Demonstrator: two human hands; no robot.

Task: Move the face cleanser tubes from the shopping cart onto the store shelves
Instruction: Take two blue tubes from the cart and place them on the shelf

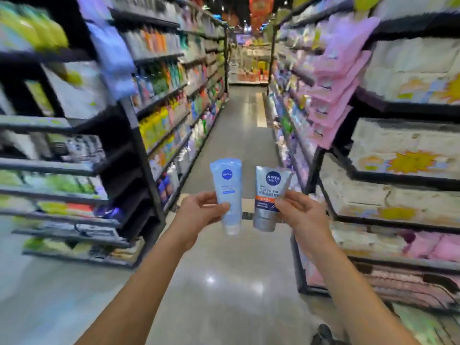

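Two face wash tubes are held up side by side in the middle of a shop aisle. A light blue tube [227, 188] is held by the left hand [199, 211]. The thumb is laid across its front and the fingers are curled round the back. A silver tube [270, 195] is pinched at its side edge by the right hand [300, 214], with the thumb on the front. Both tubes are held with the cap down and the flat end up. A small gap is left between them, so they are not touching.

Near the top of the light blue tube the word "NIVEA" is printed in white on a dark blue circle. On the silver tube "NIVEA MEN" can be read on a circle of the same kind, and an orange band is seen lower down. The small writing on both tubes is too blurry to be read.

The tubes are held out over the shiny grey floor [224, 282], not on any shelf. The shelves on the left [139, 135] are filled with bright bottles [154, 125]. The shelves on the right [398, 181] are filled with pink packs [336, 83] and big white packs [408, 155] with a yellow sun picture. All of this is blurred, so no names can be read there. A dark shoe [323, 332] is seen at the bottom edge.
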